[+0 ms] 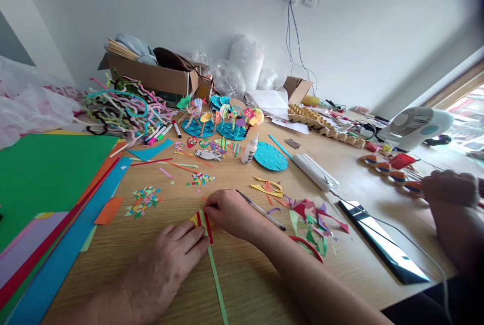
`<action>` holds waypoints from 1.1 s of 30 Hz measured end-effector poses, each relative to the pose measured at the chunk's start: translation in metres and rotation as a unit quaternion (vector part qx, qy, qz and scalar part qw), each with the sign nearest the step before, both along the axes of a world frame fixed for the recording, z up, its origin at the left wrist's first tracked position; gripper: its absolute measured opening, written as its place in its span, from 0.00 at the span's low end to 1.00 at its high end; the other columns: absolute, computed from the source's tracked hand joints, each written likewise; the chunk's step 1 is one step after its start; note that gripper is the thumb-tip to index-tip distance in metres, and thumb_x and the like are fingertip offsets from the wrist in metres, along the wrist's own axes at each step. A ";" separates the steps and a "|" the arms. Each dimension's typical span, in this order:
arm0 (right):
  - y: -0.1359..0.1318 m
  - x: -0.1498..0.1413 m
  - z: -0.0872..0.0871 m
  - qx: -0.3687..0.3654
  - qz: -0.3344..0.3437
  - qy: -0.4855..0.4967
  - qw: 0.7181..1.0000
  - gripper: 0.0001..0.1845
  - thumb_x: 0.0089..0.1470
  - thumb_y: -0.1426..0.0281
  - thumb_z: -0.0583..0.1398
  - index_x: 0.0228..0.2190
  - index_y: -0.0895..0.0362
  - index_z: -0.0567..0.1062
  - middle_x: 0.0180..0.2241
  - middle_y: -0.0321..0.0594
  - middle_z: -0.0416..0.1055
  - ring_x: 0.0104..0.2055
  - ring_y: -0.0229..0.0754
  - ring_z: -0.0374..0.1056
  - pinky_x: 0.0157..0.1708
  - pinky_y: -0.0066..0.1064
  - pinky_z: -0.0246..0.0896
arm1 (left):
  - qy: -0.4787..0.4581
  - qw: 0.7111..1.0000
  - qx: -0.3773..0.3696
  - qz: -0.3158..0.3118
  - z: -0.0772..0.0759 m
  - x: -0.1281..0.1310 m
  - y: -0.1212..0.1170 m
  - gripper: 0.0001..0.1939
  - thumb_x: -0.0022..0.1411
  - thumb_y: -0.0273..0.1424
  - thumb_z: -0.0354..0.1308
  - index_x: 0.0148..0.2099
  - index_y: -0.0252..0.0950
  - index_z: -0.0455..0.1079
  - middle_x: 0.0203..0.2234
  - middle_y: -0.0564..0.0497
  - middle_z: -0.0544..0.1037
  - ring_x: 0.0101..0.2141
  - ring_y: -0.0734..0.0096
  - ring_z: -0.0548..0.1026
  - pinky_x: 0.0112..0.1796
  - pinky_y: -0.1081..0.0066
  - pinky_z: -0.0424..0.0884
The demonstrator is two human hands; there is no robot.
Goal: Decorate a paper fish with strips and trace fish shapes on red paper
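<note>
A wooden table (260,284) lies beneath both hands. Left of the left hand spreads a stack of coloured card (56,168), green sheet uppermost, and farther off, beyond that hand and to its left, sits a tangled heap of pipe cleaners (121,105). The left hand (168,257) rests with its fingers side by side over the work; whether it also pinches anything underneath cannot be told. The right hand (229,211), just beside it, has thumb and fingertips drawn narrow at the work's far end; which layer they grip is hidden. Well to the right of the right hand is another person's hand (449,188), and nearer, a dark glossy phone (381,241). Beyond the right hand lies a blue disc (270,156), with a glue bottle (249,152) upright next to it. A pen (260,208) lies alongside the right hand. From under the left fingertips a light green strip (217,282) runs toward the viewer; at its far end, between the hands, it lies with red strips (209,229) across a small yellow piece (194,219), partly covered by fingers. Beyond the left hand are tiny paper bits (143,200).
</note>
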State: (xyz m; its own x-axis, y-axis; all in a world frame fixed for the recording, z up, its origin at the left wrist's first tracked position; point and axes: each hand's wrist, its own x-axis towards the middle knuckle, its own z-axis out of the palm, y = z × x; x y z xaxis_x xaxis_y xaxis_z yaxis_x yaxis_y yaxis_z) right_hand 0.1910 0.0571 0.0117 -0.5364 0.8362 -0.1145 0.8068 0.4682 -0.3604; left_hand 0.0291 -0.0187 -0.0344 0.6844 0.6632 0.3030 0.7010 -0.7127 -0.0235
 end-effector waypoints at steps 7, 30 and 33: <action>0.000 0.000 -0.003 0.002 -0.002 0.017 1.000 0.13 0.49 0.76 0.55 0.30 0.56 0.80 0.30 0.39 0.77 0.31 0.36 0.69 0.29 0.23 0.55 | -0.010 1.000 0.006 -0.005 0.000 -0.001 -0.001 0.20 0.61 0.18 0.42 0.50 0.39 0.66 0.42 0.52 0.75 0.41 0.66 0.70 0.41 0.66 0.65; -0.001 0.001 -0.009 0.013 -0.003 0.049 0.999 0.12 0.48 0.77 0.56 0.29 0.58 0.79 0.28 0.39 0.77 0.29 0.36 0.68 0.29 0.22 0.55 | 0.002 0.999 0.036 -0.016 0.009 0.002 0.000 0.22 0.58 0.17 0.42 0.49 0.37 0.67 0.41 0.52 0.76 0.39 0.64 0.72 0.38 0.65 0.68; -0.001 0.001 -0.010 0.016 0.000 0.048 0.999 0.12 0.48 0.76 0.56 0.29 0.58 0.79 0.28 0.39 0.76 0.29 0.36 0.68 0.28 0.23 0.55 | 0.009 1.000 0.025 -0.012 0.009 0.001 -0.001 0.22 0.57 0.17 0.42 0.50 0.38 0.67 0.41 0.52 0.76 0.40 0.64 0.72 0.38 0.65 0.68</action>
State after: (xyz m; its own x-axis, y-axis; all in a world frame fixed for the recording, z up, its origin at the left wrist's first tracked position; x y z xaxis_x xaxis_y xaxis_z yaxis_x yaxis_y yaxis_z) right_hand 0.1917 0.0564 0.0012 -0.5427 0.8391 -0.0365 0.7701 0.4798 -0.4204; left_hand 0.0306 -0.0194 -0.0258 0.7056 0.6312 0.3222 0.6829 -0.7270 -0.0715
